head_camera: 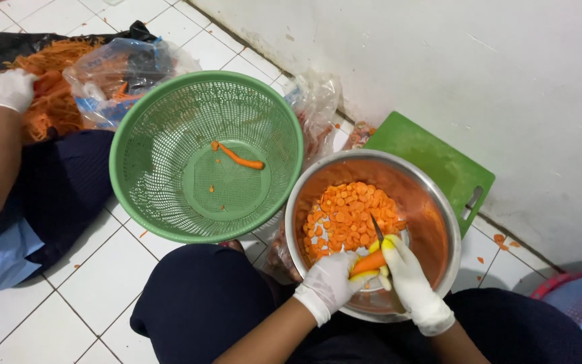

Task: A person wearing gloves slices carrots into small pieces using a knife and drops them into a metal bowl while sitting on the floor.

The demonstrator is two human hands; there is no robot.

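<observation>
On the white tiled floor, left hand gripped the carrot pointing right, toward right hand holding the knife above the steel bowl.

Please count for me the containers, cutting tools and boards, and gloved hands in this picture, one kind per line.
Round green plastic basket: 1
Round steel bowl of carrot slices: 1
Green plastic cutting board: 1
Small knife: 1
White-gloved hands: 3, the person's left hand, right hand, and a co-worker's hand
Total: 7
</observation>
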